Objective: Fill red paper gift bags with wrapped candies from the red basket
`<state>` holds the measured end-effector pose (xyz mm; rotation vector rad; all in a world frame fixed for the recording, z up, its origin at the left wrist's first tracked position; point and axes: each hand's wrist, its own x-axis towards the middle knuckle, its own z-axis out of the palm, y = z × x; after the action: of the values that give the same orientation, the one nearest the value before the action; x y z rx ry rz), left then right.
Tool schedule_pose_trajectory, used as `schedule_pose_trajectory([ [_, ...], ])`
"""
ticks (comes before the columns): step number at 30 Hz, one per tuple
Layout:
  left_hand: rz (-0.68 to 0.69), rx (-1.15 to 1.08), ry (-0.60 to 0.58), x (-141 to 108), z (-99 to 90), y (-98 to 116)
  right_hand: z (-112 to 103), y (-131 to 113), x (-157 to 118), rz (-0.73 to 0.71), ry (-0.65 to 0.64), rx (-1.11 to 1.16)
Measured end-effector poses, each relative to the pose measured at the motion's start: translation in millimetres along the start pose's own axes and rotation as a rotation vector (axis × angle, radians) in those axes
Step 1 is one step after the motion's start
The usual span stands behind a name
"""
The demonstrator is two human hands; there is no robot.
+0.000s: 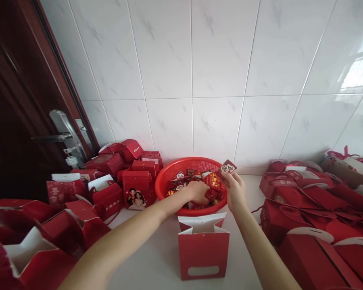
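A red plastic basket [166, 171] of wrapped sweets stands against the tiled wall. Inside it, my left hand [199, 192] reaches down among the packets, beside a shiny red and gold packet [214, 181]; its fingertips are hidden, so what it grips cannot be made out. Over the basket's right rim, my right hand [234, 188] pinches a small dark red packet with white lettering [228, 166]. In front of the basket an open red paper box [203, 253] stands upright, its white-lined top flaps apart. How much is inside the box cannot be seen.
Many red gift boxes [107, 201] crowd the left side, several open. More red boxes [314, 257] are packed along the right. A cardboard carton [347, 171] is at the far right. A dark door with a metal handle [60, 137] is at the left.
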<state>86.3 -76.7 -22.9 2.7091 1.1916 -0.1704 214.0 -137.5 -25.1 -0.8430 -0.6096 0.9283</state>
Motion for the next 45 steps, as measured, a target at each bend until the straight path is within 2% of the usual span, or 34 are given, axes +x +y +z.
schedule_pose_trajectory([
  [7,0.001,-0.118,0.020,-1.5,-0.7,-10.3,12.3,-9.1,15.1,0.176,0.028,0.171],
  [15,-0.052,-0.298,0.085,-5.0,-9.9,-24.4,6.1,9.4,34.9,0.123,0.027,0.158],
  [24,-0.204,-0.553,0.270,-5.8,-17.8,-45.5,3.5,20.3,39.4,0.094,-0.040,0.090],
  [28,-0.344,-0.557,0.388,-4.5,-18.0,-51.6,3.3,20.5,40.5,0.094,-0.031,0.099],
  [35,-0.483,-0.536,0.380,-5.2,-12.7,-60.0,6.0,21.3,37.6,0.098,0.012,0.126],
  [40,-0.460,-0.591,0.400,-2.6,-11.6,-59.4,6.8,21.2,38.8,0.091,0.007,0.105],
  [45,-0.337,-0.710,0.465,-4.9,-19.0,-52.6,8.7,18.8,34.7,0.081,0.002,0.079],
])
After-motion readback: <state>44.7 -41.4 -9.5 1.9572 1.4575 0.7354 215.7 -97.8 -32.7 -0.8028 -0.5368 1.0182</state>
